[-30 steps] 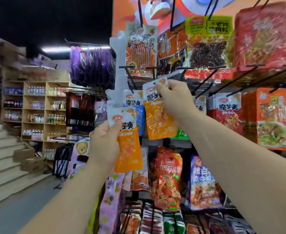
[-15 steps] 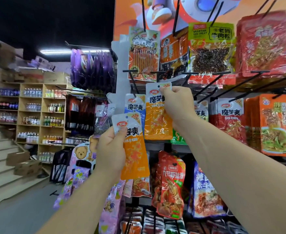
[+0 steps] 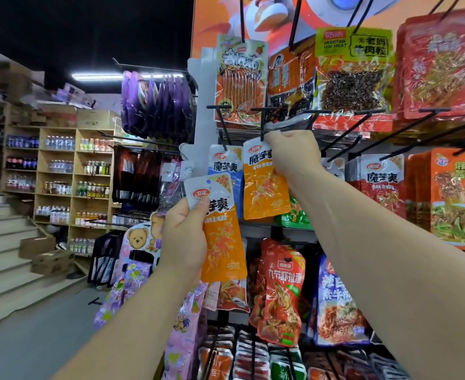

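**Two orange packets held by the black peg**

Far to the left of the black peg (image 3: 263, 122), wooden shelves (image 3: 58, 171) full of bottles are seen. Purple packets (image 3: 154, 105) are hung to the left of the peg and slightly above it. Below and to the left of the peg, the lower orange packet (image 3: 223, 237) is grasped by the left grip (image 3: 183, 239). The thumb is pressed on its white top and the fingers are curled behind it, and it is held clear of the rack. A blue packet (image 3: 223, 165) is hung just left of the peg. Directly under the peg, the upper orange packet (image 3: 264, 185) is pinched at its top edge by the right grip (image 3: 294, 152). That edge is held against the peg. Whether it is threaded on cannot be told. To the right of the peg and lower, a red packet (image 3: 382, 182) is hung.
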Demonstrator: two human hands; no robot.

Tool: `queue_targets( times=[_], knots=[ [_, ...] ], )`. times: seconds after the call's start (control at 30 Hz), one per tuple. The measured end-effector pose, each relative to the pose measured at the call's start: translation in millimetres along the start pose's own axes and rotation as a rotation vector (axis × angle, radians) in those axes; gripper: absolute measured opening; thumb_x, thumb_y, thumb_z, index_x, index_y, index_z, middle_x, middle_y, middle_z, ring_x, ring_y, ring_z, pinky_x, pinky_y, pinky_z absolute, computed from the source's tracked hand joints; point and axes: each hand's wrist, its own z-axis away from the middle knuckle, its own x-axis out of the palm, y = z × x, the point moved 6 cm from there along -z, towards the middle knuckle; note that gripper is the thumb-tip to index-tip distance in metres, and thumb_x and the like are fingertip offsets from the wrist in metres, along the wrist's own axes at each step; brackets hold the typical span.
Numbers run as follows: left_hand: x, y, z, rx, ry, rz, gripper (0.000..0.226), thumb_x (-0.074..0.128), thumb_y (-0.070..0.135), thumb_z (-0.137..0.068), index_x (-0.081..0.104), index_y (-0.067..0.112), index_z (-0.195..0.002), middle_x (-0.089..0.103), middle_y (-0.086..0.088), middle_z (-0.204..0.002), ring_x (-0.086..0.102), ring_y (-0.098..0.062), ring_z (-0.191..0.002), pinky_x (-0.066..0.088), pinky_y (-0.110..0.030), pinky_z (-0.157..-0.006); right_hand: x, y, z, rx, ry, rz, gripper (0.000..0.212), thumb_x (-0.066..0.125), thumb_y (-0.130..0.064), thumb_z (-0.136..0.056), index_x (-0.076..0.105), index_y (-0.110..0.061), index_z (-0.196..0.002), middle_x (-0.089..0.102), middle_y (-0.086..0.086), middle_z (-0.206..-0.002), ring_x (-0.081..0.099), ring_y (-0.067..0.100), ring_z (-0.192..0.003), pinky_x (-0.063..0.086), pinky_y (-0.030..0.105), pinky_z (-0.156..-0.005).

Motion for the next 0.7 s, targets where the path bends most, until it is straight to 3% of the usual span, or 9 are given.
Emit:
queue_targets(
  times=[0.1, 0.13, 0.2, 0.27, 0.4, 0.47, 0.57, 0.63, 0.7],
  knots=[
    [0, -1, 0, -0.017, 0.004, 0.005, 0.027, 0.049, 0.023, -0.11, 0.075, 0.027, -0.104, 0.079, -0.002, -0.089, 0.075, -0.017, -0.077, 0.062, -0.042, -0.071, 3, 15, -1, 0.062, -0.037, 0.084, 0.047, 0.063, -0.03, -0.099, 0.039, -0.018, -0.061, 0.034, 0.004, -0.06, 0.039, 0.023, -0.061, 0.048, 0.04, -0.054],
    [0, -1, 0, -0.023, 0.005, 0.008, 0.026, 0.049, 0.023, -0.11, 0.075, 0.026, -0.105, 0.079, -0.002, -0.089, 0.074, -0.017, -0.075, 0.061, -0.041, -0.069, 3, 22, -2, 0.059, -0.054, 0.137, 0.049, 0.063, -0.034, -0.1, 0.039, -0.019, -0.06, 0.037, 0.006, -0.061, 0.045, 0.026, -0.063, 0.061, 0.052, -0.063],
    [0, -2, 0, -0.028, 0.003, 0.008, 0.026, 0.049, 0.023, -0.11, 0.074, 0.025, -0.106, 0.079, -0.003, -0.088, 0.074, -0.017, -0.074, 0.061, -0.04, -0.067, 2, 27, 0, -0.009, -0.077, 0.273, 0.041, 0.064, -0.035, -0.1, 0.049, -0.016, -0.066, 0.049, 0.01, -0.068, 0.06, 0.033, -0.069, 0.061, 0.059, -0.075],
    [0, -2, 0, -0.028, 0.003, 0.013, 0.027, 0.049, 0.023, -0.11, 0.075, 0.025, -0.103, 0.078, -0.004, -0.088, 0.073, -0.018, -0.074, 0.061, -0.041, -0.069, -2, 24, 9, -0.16, -0.064, 0.387, 0.017, 0.068, -0.031, -0.098, 0.058, -0.016, -0.099, 0.06, 0.006, -0.089, 0.063, 0.031, -0.085, 0.058, 0.045, -0.077],
    [0, -2, 1, -0.027, 0.013, 0.02, 0.032, 0.05, 0.024, -0.11, 0.077, 0.029, -0.096, 0.079, -0.003, -0.088, 0.073, -0.017, -0.074, 0.061, -0.042, -0.071, -7, 12, 39, -0.613, 0.002, 0.615, 0.044, 0.077, -0.026, -0.091, 0.052, -0.016, -0.125, 0.051, 0.005, -0.119, 0.053, 0.02, -0.087, 0.044, 0.03, -0.072],
    [1, -1, 1, -0.025, 0.014, 0.025, 0.036, 0.049, 0.024, -0.11, 0.079, 0.032, -0.093, 0.079, -0.003, -0.089, 0.074, -0.017, -0.074, 0.061, -0.042, -0.072, 1, 15, 49, -0.811, 0.01, 0.919, 0.048, 0.077, -0.032, -0.086, 0.059, -0.017, -0.128, 0.05, 0.012, -0.133, 0.055, 0.029, -0.102, 0.05, 0.038, -0.083],
    [2, 0, 2, -0.034, 0.011, 0.022, 0.041, 0.049, 0.025, -0.11, 0.081, 0.036, -0.087, 0.078, 0.0, -0.083, 0.073, -0.014, -0.07, 0.061, -0.041, -0.069, 13, 25, 49, -0.872, -0.101, 1.255, 0.061, 0.062, -0.05, -0.094, 0.048, -0.027, -0.148, 0.027, 0.018, -0.165, 0.028, 0.04, -0.149, 0.032, 0.054, -0.114],
    [1, 1, 3, -0.04, 0.016, 0.022, 0.035, 0.049, 0.025, -0.11, 0.078, 0.032, -0.092, 0.078, 0.001, -0.082, 0.073, -0.013, -0.069, 0.061, -0.039, -0.066, 15, 33, 43, -0.83, -0.202, 1.335, 0.067, 0.047, -0.059, -0.1, 0.03, -0.033, -0.159, -0.002, 0.016, -0.173, -0.003, 0.036, -0.159, 0.009, 0.058, -0.125],
    [1, 1, 3, -0.038, 0.017, 0.021, 0.032, 0.049, 0.025, -0.111, 0.076, 0.03, -0.095, 0.078, 0.0, -0.083, 0.073, -0.014, -0.069, 0.061, -0.037, -0.064, 15, 37, 38, -0.81, -0.225, 1.418, 0.069, 0.039, -0.064, -0.101, 0.021, -0.036, -0.162, -0.014, 0.014, -0.172, -0.017, 0.036, -0.158, -0.004, 0.061, -0.126]
  ],
)
